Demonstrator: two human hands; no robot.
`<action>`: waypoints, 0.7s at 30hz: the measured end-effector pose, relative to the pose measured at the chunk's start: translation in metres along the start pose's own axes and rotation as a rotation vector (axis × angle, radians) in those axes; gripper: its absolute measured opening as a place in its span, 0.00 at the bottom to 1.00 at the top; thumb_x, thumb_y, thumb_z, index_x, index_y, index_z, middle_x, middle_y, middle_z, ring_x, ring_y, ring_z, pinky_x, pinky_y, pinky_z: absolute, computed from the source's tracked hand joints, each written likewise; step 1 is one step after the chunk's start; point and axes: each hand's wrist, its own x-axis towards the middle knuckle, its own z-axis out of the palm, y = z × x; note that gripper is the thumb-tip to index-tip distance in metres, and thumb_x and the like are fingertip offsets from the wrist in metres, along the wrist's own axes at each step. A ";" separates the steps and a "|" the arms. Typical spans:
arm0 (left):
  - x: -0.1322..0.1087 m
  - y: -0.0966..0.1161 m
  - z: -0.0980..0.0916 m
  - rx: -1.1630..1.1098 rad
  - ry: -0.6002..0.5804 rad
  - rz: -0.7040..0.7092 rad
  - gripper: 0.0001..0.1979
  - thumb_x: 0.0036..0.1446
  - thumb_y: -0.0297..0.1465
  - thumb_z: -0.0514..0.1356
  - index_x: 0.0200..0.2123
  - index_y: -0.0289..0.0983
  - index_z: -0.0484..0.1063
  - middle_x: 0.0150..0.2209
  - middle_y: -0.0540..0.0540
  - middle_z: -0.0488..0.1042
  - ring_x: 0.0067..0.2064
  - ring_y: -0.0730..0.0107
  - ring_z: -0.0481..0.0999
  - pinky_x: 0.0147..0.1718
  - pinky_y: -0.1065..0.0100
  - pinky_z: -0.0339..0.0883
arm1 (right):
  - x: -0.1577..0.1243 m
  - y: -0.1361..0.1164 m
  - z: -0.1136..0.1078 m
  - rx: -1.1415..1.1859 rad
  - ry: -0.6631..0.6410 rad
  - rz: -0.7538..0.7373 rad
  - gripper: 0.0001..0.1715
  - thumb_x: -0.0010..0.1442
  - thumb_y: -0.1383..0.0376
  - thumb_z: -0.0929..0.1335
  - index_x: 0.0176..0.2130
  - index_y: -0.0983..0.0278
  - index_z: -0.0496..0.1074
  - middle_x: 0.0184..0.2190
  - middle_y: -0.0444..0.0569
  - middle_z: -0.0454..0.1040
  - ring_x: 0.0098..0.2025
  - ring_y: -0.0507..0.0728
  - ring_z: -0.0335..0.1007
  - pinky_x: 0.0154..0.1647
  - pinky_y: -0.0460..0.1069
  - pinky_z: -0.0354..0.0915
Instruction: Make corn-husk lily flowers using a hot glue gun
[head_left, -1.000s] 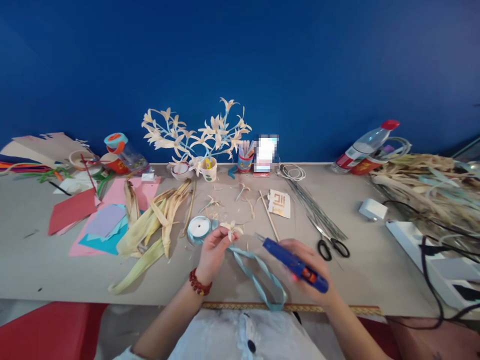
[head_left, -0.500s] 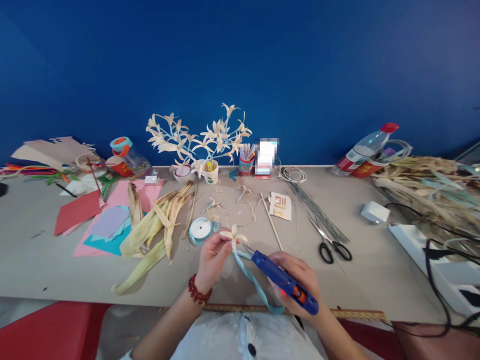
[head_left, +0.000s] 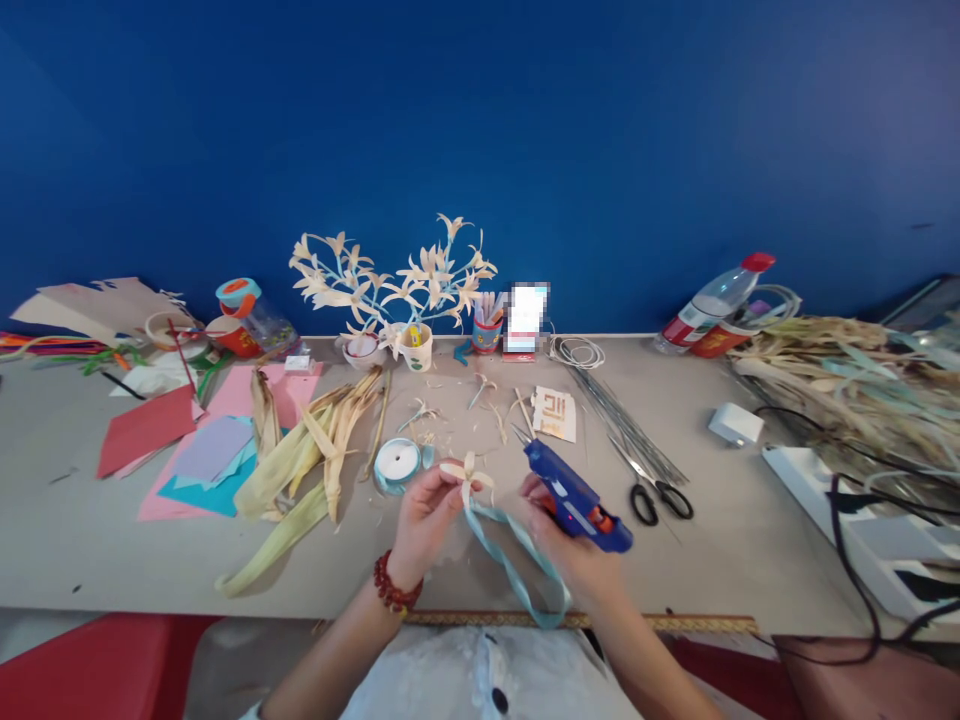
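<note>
Between the fingertips of my left hand [head_left: 427, 515] is a pale corn-husk flower [head_left: 470, 474], petals spread outward. A light blue ribbon [head_left: 501, 560] hangs from the flower in a loop above the table's near edge. My right hand [head_left: 574, 550] is wrapped around a blue glue gun [head_left: 574, 490], its nozzle pointing up and left, apart from the flower. The ribbon's far side runs close to my right hand; I cannot tell whether the fingers touch it. A ribbon spool [head_left: 397, 462] lies just beyond my left hand.
Corn husks [head_left: 307, 460] and coloured paper [head_left: 214, 450] lie on the left. Husk flowers stand in a paper cup [head_left: 415, 350] at the back. Black-handled scissors [head_left: 660, 500], wires [head_left: 637, 430] and a power strip [head_left: 825, 520] are on the right. A bottle [head_left: 712, 305] leans near the wall.
My right hand has lifted the glue gun up and away from the flower, so the nozzle is farther from it. My left hand keeps the flower almost in place. The view has shifted slightly.
</note>
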 end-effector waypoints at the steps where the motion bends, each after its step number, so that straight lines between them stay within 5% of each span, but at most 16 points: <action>1: 0.000 0.002 0.002 0.016 -0.005 0.006 0.07 0.53 0.34 0.66 0.30 0.36 0.76 0.35 0.45 0.74 0.37 0.67 0.74 0.38 0.68 0.69 | 0.004 -0.002 0.004 0.032 -0.001 0.021 0.05 0.61 0.63 0.67 0.32 0.59 0.67 0.33 0.47 0.73 0.34 0.57 0.72 0.36 0.53 0.71; 8: -0.001 0.014 0.007 0.205 -0.107 0.159 0.07 0.57 0.33 0.61 0.32 0.36 0.77 0.35 0.44 0.72 0.37 0.66 0.70 0.36 0.68 0.65 | 0.016 -0.014 0.023 0.334 -0.022 0.118 0.11 0.55 0.59 0.71 0.33 0.61 0.66 0.32 0.47 0.71 0.29 0.54 0.67 0.28 0.49 0.68; 15: -0.001 0.019 0.009 0.344 -0.163 0.336 0.07 0.59 0.31 0.59 0.32 0.37 0.76 0.32 0.43 0.74 0.37 0.63 0.72 0.39 0.64 0.65 | 0.010 0.002 0.029 0.350 0.065 0.144 0.09 0.56 0.61 0.70 0.33 0.60 0.65 0.32 0.47 0.70 0.27 0.53 0.66 0.23 0.48 0.64; 21: 0.000 0.018 0.007 0.334 -0.131 0.336 0.08 0.58 0.33 0.60 0.32 0.37 0.77 0.33 0.41 0.75 0.39 0.61 0.72 0.39 0.64 0.66 | 0.010 0.002 0.022 0.280 0.129 0.227 0.10 0.57 0.62 0.70 0.33 0.61 0.63 0.31 0.44 0.68 0.20 0.49 0.59 0.19 0.46 0.60</action>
